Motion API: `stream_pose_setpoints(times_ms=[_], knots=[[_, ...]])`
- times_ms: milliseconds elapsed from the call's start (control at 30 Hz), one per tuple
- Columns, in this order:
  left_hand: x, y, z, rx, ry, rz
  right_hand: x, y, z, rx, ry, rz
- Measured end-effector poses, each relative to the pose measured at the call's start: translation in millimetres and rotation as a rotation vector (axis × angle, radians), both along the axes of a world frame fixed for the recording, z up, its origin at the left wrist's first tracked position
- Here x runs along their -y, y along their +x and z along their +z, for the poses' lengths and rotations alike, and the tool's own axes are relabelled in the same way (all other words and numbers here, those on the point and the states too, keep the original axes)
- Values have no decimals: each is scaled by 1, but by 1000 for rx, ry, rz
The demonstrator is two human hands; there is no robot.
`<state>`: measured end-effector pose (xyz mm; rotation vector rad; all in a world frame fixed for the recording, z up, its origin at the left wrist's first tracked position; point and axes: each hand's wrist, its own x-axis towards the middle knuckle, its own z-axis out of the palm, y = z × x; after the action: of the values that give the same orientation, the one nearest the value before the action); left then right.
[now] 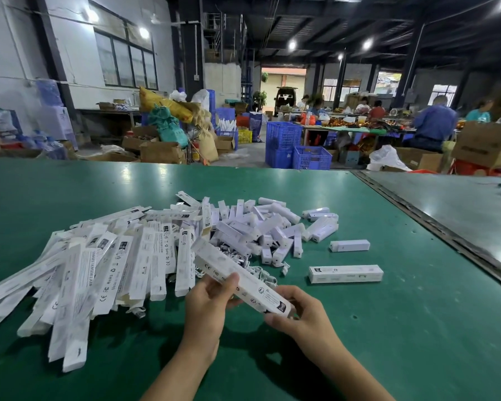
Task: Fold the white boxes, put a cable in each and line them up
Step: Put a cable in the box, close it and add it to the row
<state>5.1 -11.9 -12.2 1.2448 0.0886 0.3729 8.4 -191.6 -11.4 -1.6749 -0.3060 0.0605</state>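
The flat boxes [78, 273] run off the left edge; the cables [265, 276] lie mostly buried under the heap, possibly coiled, their count unclear.

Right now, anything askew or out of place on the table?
Nothing looks damaged. The flat boxes lie in a loose fanned heap at left, and one small white block sits apart from its pile. One folded box lies alone at right. Left hand and right hand grip the held box.
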Motion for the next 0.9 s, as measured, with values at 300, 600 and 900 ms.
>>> stream_pose_setpoints(times_ms=[300, 600, 900], knots=[[0, 1, -1, 29, -42, -11, -5, -4, 3, -82, 90, 26], [17, -15, -9, 86, 413, -187, -5, 0, 2, -204, 380, -103], [17, -13, -11, 349, 981, -86, -3, 0, 1, -148, 263, -128]])
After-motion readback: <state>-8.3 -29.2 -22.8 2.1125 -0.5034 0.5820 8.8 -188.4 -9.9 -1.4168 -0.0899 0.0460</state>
